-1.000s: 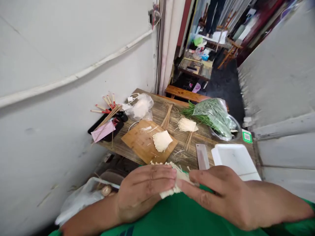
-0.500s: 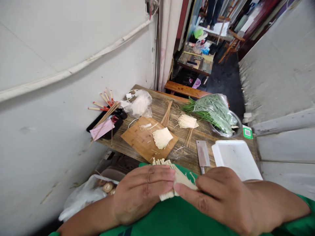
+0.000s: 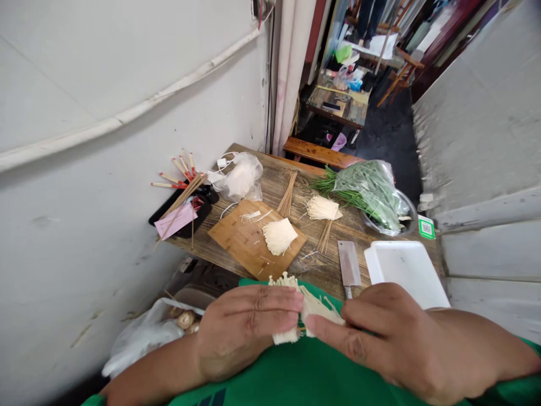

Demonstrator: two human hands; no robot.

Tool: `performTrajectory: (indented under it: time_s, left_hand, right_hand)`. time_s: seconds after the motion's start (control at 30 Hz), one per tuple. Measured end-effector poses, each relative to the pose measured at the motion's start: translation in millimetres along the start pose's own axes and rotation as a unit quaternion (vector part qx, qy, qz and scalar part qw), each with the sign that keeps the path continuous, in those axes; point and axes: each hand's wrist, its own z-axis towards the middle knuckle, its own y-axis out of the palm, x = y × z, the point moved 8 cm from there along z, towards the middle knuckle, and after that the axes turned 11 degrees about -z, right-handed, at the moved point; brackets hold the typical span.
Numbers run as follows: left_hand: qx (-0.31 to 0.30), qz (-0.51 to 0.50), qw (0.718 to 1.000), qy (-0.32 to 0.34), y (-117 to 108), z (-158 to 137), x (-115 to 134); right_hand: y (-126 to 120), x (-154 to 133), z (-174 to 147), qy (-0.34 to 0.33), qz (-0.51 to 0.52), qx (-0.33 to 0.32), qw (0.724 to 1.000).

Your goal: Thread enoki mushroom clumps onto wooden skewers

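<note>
Holding a pale enoki mushroom bundle (image 3: 304,307) close over my green shirt, I've got my left hand (image 3: 245,330) folded flat around it and my right hand (image 3: 380,338) pinching its stems. Since a second ago the bundle has edged rightward, thin strands fanning looser. Beyond lie a bamboo cutting board (image 3: 240,242), steel cleaver (image 3: 349,264) and smooth white tray (image 3: 406,270).

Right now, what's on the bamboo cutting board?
On the bamboo cutting board: a cut bunch of enoki mushrooms and loose strands. The board's near corner is hidden by the enoki held in both hands.
</note>
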Motion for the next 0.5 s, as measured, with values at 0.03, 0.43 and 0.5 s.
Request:
performTrajectory:
  time_s: [0.03, 0.43, 0.5]
  left_hand:
    - [0.0, -0.001, 1.0, -0.001, 0.1, -0.4, -0.5]
    - [-0.01, -0.018, 1.0, -0.015, 0.0, -2.9, -5.0]
    - [0.003, -0.021, 1.0, -0.008, -0.7, -2.3, -4.0]
  right_hand:
    - [-0.5, 0.5, 0.2, -0.002, 0.015, 0.003, 1.0]
    - [-4.1, 2.9, 1.3, 0.002, 0.019, -0.001, 1.0]
    - [-4.1, 2.6, 1.5, 0.0, 0.019, -0.001, 1.0]
